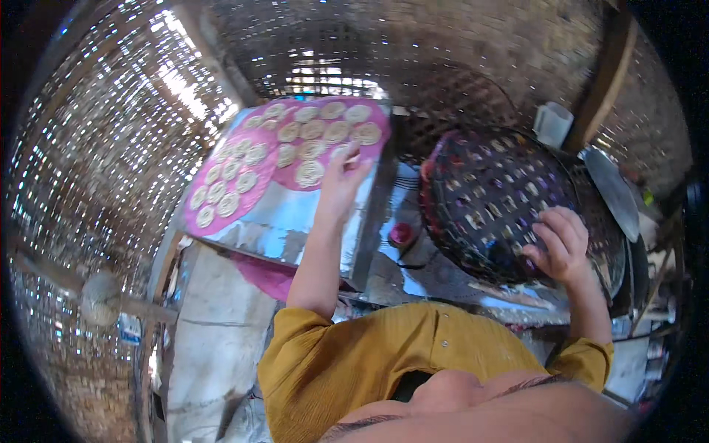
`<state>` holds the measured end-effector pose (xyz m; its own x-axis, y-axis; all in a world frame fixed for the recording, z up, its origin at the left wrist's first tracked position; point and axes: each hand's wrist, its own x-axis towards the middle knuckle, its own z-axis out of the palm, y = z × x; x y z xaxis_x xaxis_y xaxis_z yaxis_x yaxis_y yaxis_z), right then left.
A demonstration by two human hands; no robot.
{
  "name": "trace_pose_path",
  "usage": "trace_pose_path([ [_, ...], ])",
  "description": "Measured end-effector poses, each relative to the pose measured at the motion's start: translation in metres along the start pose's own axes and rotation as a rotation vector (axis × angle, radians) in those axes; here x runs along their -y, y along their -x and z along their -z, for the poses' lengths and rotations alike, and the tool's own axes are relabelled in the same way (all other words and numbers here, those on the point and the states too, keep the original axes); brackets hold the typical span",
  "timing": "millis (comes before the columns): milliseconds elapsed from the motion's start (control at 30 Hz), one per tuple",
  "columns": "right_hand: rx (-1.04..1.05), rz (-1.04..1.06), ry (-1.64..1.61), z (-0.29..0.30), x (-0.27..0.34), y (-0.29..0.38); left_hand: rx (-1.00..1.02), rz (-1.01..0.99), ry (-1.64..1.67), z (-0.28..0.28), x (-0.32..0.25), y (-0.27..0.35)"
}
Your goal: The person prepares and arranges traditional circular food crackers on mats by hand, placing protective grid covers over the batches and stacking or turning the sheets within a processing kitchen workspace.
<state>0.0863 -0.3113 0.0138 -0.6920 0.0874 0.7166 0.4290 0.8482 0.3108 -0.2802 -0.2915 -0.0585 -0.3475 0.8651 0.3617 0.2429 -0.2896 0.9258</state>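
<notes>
My left hand (346, 174) reaches over the low table, fingers bent beside a pale coiled round at the edge of a pink sheet (296, 180). A pale patch shows between its fingers; whether it grips a round is unclear. Several coiled rounds (310, 173), like coils of noodle or dough, lie in loose rows there and on a second pink sheet (243, 207) to the left. On my right, a dark open-weave basket or tray (482, 194) lies with its lattice facing up. My right hand (559, 241) hovers over or touches its near right part, fingers loosely curled and apart, holding nothing visible.
A pink ball-like item (401, 235) with a dark strip sits between the table (277, 221) and the basket. Behind stand a white plastic jug (553, 124) and a wooden post (604, 83). A large metal blade-like piece (612, 191) leans at right. Woven bamboo walls (111, 138) enclose the corner.
</notes>
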Motion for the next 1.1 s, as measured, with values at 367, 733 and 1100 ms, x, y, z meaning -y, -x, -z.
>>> trace_pose_path([
  [367,0.188,-0.168,-0.308,-0.189,-0.020,-0.164,-0.630,0.043,-1.091,0.186,0.074,0.014],
  [733,0.590,-0.594,-0.677,-0.352,0.026,-0.227,-1.310,0.466,-1.186,0.315,0.102,0.040],
  [1100,0.554,-0.629,-0.690,-0.453,0.072,-0.291,-1.416,0.438,-0.927,0.340,0.137,0.042],
])
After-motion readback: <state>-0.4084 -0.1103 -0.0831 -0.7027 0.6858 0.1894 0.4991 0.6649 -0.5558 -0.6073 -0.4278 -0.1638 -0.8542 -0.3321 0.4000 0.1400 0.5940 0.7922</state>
